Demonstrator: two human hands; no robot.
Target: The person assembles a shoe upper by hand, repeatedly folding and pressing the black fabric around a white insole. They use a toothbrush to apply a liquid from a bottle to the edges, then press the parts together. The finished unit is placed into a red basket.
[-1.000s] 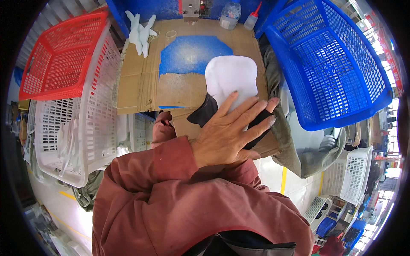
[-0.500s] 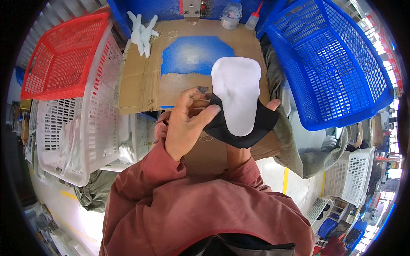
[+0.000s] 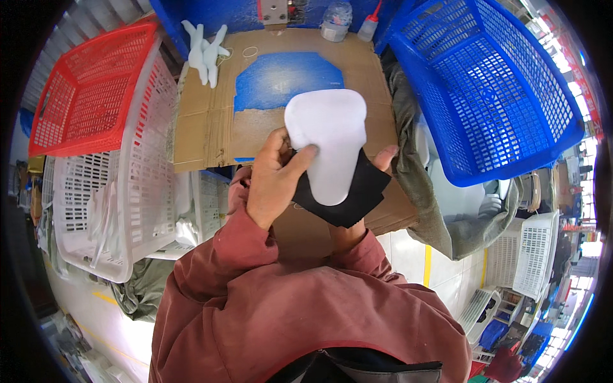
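Note:
A smooth white pad [image 3: 329,134], broad and rounded at the far end and narrowing toward me, lies over a black cloth [image 3: 364,195]. My left hand [image 3: 274,182] grips the pad's left edge, its thumb on top and its other fingers curled by the edge or behind it. My right hand [image 3: 385,157] is under the cloth, holding it from below. Only its thumb shows past the cloth's right side; the wrist emerges below, and the other fingers are hidden. Both things are held above a cardboard-covered work surface [image 3: 204,121].
White finger-shaped pieces [image 3: 207,54] lie at the surface's far left. A clear plastic jar [image 3: 336,22] and a red-tipped squeeze bottle [image 3: 370,27] stand at the back. Red [image 3: 96,89] and white baskets [image 3: 131,210] flank the left, a blue basket [image 3: 488,96] the right, above a grey-green cloth [image 3: 434,223].
The pad and cloth have shifted left and turned slightly. My left thumb has moved from the cloth's corner onto the pad's edge. My right hand has moved left with the cloth.

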